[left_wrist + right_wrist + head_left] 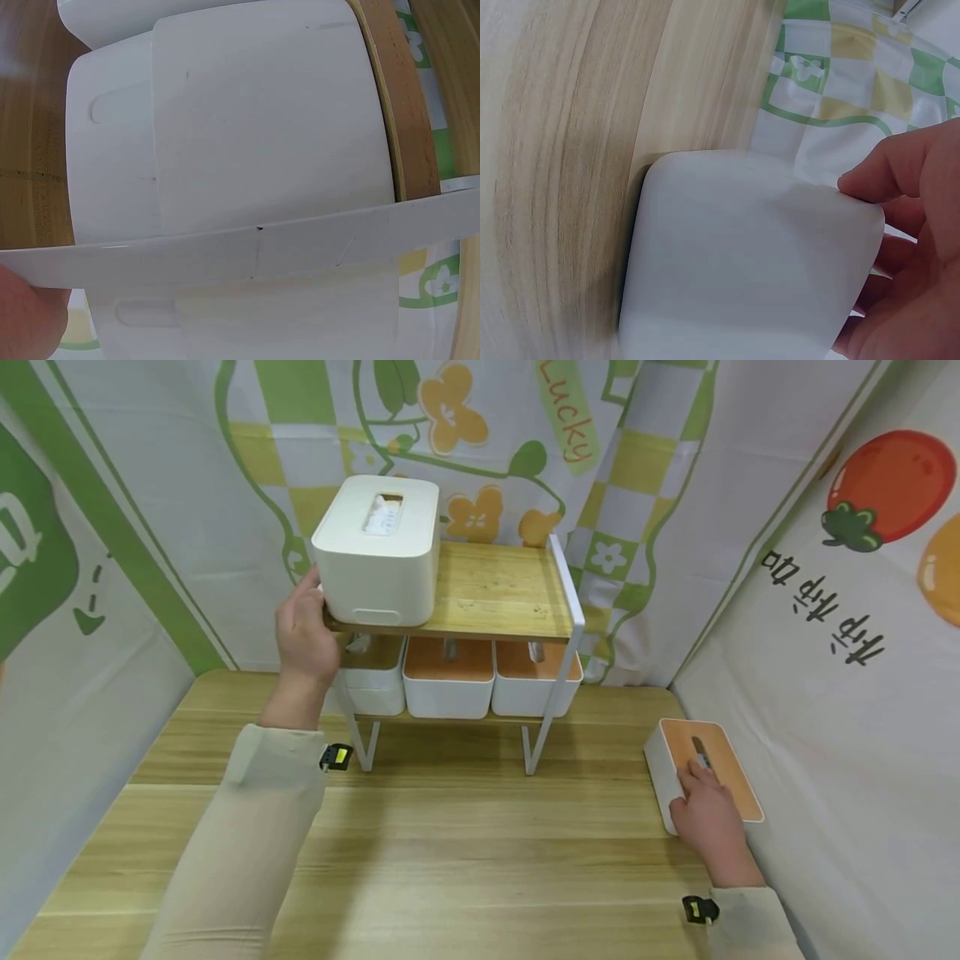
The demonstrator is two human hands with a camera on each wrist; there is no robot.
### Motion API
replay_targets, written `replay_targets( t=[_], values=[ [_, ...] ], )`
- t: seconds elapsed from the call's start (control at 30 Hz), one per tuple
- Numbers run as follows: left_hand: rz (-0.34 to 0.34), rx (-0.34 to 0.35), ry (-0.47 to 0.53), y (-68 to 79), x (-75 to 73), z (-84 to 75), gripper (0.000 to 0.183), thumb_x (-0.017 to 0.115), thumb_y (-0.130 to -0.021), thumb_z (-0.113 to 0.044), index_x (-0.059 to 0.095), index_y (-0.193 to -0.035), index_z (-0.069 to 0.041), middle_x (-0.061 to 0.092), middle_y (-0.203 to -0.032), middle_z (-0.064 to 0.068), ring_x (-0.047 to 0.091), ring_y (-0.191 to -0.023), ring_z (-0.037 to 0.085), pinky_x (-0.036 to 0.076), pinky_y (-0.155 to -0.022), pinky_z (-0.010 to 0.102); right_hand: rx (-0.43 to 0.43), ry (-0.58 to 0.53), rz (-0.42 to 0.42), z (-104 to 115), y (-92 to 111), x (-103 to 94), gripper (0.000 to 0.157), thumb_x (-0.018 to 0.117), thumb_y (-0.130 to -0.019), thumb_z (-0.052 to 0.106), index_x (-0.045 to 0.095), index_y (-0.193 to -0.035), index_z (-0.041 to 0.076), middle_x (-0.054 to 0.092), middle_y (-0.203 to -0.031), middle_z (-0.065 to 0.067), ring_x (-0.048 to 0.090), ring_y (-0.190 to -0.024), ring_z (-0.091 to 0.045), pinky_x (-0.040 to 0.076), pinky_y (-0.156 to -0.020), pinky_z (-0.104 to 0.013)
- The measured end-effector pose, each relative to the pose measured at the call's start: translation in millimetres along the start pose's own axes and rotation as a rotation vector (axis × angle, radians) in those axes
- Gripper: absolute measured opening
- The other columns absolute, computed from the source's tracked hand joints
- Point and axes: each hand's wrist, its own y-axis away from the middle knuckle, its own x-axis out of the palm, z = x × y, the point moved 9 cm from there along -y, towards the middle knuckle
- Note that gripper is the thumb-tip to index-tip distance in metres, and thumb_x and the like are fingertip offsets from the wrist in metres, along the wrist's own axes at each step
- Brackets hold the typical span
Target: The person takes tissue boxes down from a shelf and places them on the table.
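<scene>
My left hand (306,631) grips the left end of the two-tier shelf rack (510,593). A fingertip (30,315) lies against the rack's white side bar (255,247) in the left wrist view. Just right of that hand, an all-white tissue box (378,577) stands on the upper board. On the table at far right is a tissue box with a wood-coloured lid (738,785), its white side wall (742,247) filling much of the right wrist view. My right hand (708,822) holds this box from above, thumb at its top edge and fingers over the lid near the slot.
The rack's lower board carries several tissue boxes in a row, among them a middle one (448,697) and a right one (532,689) with wood-coloured lids. Printed fabric walls enclose the wooden table (465,852) at the back and sides; the right wall (847,760) is close beside the separate box.
</scene>
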Motion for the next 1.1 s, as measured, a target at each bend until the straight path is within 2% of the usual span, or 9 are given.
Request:
replay_targets(
  t=[0.8,1.1],
  values=[
    [-0.006,0.015,-0.025,0.8,-1.7,0.0,0.055,0.023,-0.098,-0.015,0.06,-0.138,-0.01,0.06,-0.135,0.004,0.047,-0.128,0.008,0.034,-0.107,0.028,0.024,-0.026,-0.022,-7.2,1.2,3.5,0.051,0.048,-0.088,0.004,0.048,-0.133,-0.02,0.038,-0.143,-0.04,0.031,-0.13,-0.06,0.022,-0.105,-0.07],
    [0.013,0.027,-0.02,0.7,1.0,-1.8,0.055,0.022,-0.099,-0.016,0.057,-0.141,-0.009,0.056,-0.141,0.003,0.043,-0.133,0.008,0.031,-0.109,0.027,0.038,-0.035,-0.033,-8.7,3.2,1.4,0.051,0.05,-0.087,0.003,0.051,-0.132,-0.019,0.039,-0.143,-0.038,0.032,-0.13,-0.059,0.022,-0.105,-0.07]
  ],
)
